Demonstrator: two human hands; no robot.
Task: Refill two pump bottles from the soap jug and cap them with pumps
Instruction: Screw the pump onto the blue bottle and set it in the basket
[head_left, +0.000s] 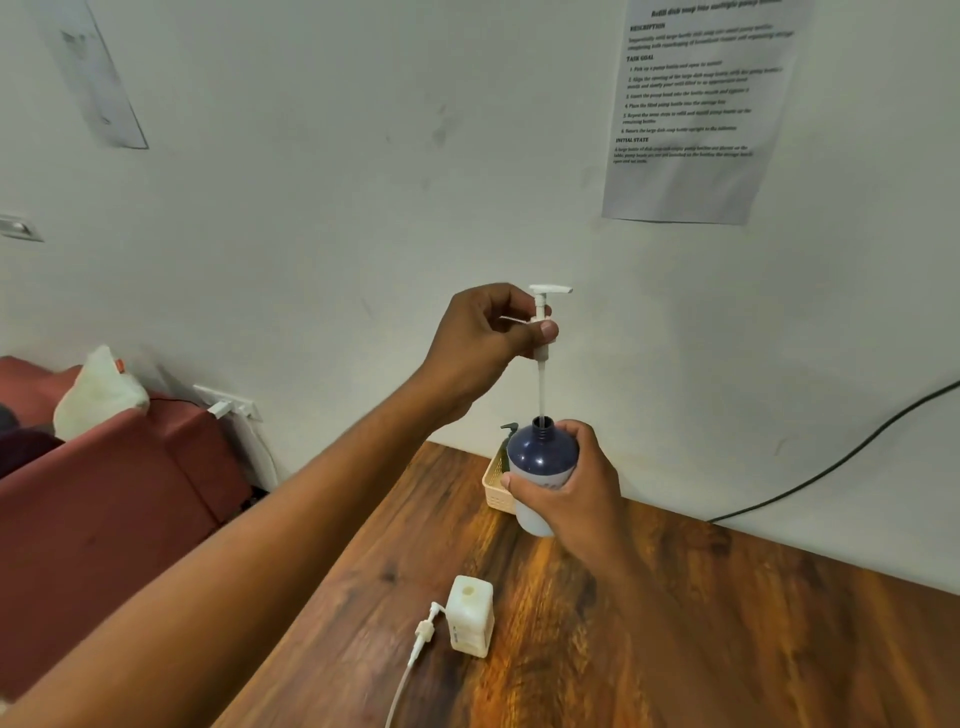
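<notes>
The blue bottle (540, 457) stands on the table (675, 623) by the basket (494, 491), gripped by the right hand (576, 488). The left hand (488, 338) pinches a pump (543, 332), tube in the neck. A white bottle (470, 621) and second pump (423, 631) lie nearer.

The left hand (485, 332), raised on an outstretched forearm, pinches the white pump (543, 325) by its collar between thumb and curled fingers, directly above the right hand (576, 486), whose fingers and thumb wrap round the blue bottle (540, 457) below its neck
</notes>
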